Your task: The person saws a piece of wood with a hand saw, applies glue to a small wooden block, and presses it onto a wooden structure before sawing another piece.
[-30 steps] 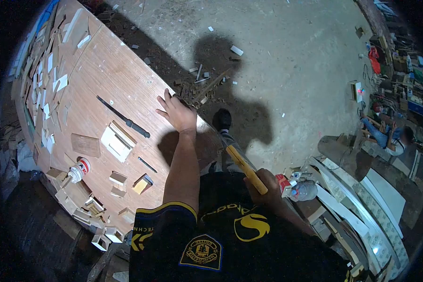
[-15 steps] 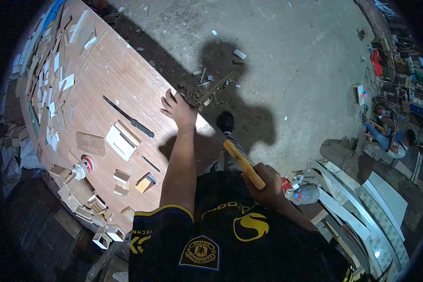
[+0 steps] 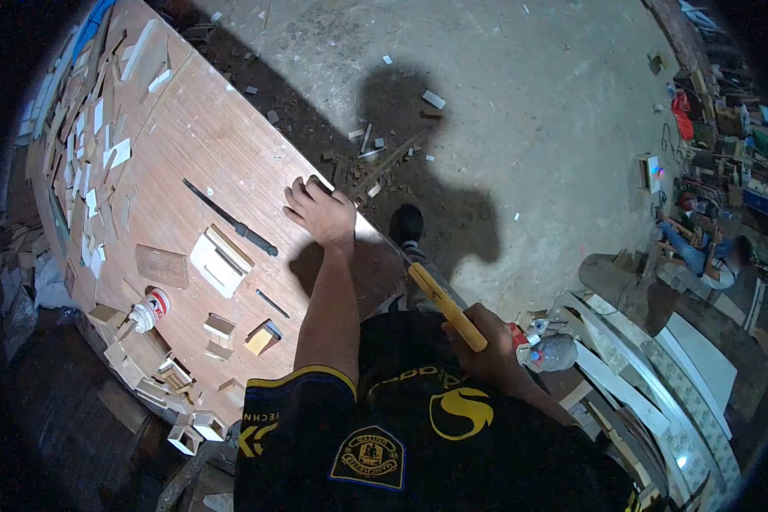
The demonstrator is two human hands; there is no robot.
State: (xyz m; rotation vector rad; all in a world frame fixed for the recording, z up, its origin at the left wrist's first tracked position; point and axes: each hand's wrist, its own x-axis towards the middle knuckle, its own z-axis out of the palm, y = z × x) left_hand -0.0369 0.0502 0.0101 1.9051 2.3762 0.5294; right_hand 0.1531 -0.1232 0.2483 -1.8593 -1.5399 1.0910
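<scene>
My left hand [image 3: 326, 215] rests at the edge of the wooden table [image 3: 230, 128], fingers curled around something dark and mostly hidden. Low in front of my body, my right hand [image 3: 480, 340] is closed on a long yellow handle [image 3: 445, 305] that slants up and left; a thin grey edge shows along its side. On the tabletop to the left lie a dark narrow tool with a handle [image 3: 230, 218], a white and wooden block [image 3: 221, 262], a thin dark rod [image 3: 272, 303] and a small yellow-topped block [image 3: 262, 340].
A white tub [image 3: 150, 310], a brown wooden plate [image 3: 162, 265] and small wooden boxes [image 3: 185, 435] are at the left. White offcuts [image 3: 119, 154] cover the far-left tabletop. Scraps lie on the floor [image 3: 538, 128]. A clear bottle [image 3: 558, 352] and panels are right. Another person [image 3: 710, 256] sits far right.
My left hand has shifted slightly left and down, its fingers more curled. My right hand and the yellow handle have moved slightly down.
</scene>
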